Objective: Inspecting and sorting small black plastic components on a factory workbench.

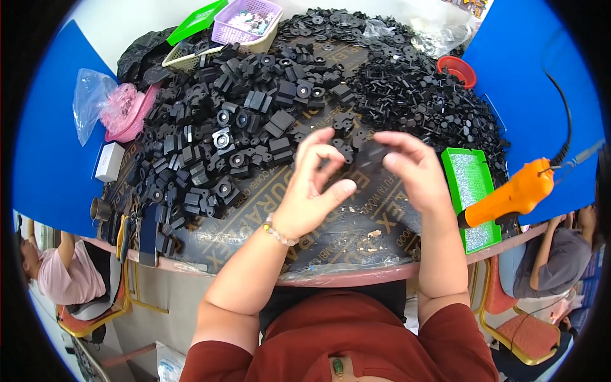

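Motion blurred a dark piece (373,156) at the person's right hand (420,175), leaving its shape and any grip unclear. An orange power tool (514,191) hid part of a green tray (449,170), whose silvery bits (470,173) were too small to identify, like the contents (250,23) of a purple basket (233,34). The lower edge cropped the person's red-brown shirt (344,325).

The person wears a plain rust-red top (344,321) with short sleeves (455,340) that end near the elbows. Round the left wrist runs a bracelet (280,235) of pale, rounded beads — one of them yellow. A smooth green pendant (338,365) shows at the neckline. The left hand (312,188) and right hand (417,172) are bare. Black cloth (337,295) shows by the table's near edge (356,276).
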{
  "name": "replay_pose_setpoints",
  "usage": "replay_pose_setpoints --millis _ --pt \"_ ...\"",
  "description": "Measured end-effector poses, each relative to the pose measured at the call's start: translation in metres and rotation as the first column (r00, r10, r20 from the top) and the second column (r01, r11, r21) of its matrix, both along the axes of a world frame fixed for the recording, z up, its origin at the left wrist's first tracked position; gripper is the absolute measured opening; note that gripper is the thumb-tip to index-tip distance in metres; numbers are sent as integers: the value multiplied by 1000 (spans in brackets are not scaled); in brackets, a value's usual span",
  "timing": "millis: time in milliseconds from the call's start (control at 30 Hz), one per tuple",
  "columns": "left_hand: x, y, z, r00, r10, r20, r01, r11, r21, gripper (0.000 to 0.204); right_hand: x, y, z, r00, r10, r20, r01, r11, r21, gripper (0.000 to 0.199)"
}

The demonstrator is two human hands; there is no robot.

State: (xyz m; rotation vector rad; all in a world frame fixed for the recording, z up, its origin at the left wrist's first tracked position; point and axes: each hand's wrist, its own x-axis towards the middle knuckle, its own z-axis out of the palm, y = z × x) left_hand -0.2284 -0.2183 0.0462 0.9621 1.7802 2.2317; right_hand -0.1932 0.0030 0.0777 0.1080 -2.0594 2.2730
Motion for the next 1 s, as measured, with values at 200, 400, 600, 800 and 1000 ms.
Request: replay_pose_setpoints --millis 200,400,600,800,1000 --pt "-7 -5 4 719 179 -671 -634 565 -529 43 -19 40 -15 948 -317 -27 294 842 452 37" --pt "1 4 -10 776 -35 -630 -552 446 -704 66 -34 24 -39 877 -63 -477 435 528 730 44" --pt "2 5 -11 790 -62 -610 -539 405 -739 71 -31 13 -39 917 69 -393 305 516 801 47" --pt "-5 2 -6 746 109 -657 -614 494 -615 56 -80 1 -15 895 -189 -405 439 546 714 27" --pt "-47 -42 8 503 445 -741 -859 353 -371 33 -137 -31 -5 999 -6 50 -49 162 986 57"
